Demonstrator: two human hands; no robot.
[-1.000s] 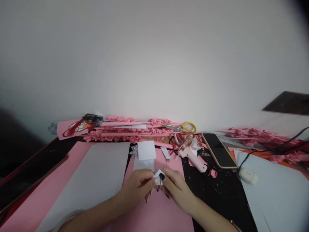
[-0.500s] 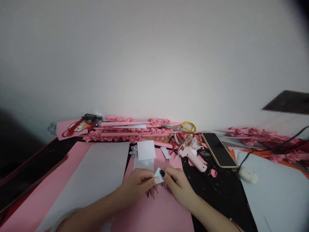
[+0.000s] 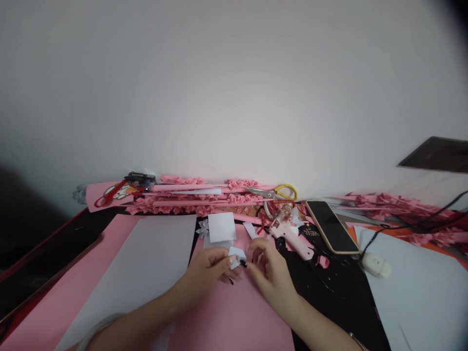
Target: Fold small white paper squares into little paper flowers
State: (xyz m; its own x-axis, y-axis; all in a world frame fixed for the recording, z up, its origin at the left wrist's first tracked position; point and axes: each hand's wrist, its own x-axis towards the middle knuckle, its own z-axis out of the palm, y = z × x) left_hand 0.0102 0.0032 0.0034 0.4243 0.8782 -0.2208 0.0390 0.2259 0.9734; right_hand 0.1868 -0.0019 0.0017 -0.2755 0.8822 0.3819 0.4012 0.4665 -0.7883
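Note:
My left hand (image 3: 209,271) and my right hand (image 3: 269,271) meet over a pink sheet (image 3: 234,312) and pinch a small folded white paper piece (image 3: 236,255) between their fingertips. The right thumb with a dark nail presses on the piece's lower edge. Just beyond lie a white paper square (image 3: 221,226) and a small white scrap (image 3: 250,230). A tiny folded white paper flower (image 3: 203,227) sits left of the square.
A pink glue gun (image 3: 290,235), a phone (image 3: 331,226), a white adapter (image 3: 375,264) with black cable, yellow-handled scissors (image 3: 276,193), red scissors (image 3: 109,194), and pink paper strips and folded flowers (image 3: 190,197) line the wall. A large white sheet (image 3: 146,263) lies left.
Both hands shifted slightly away from me, toward the white square. The small white piece has been turned and refolded between the fingertips.

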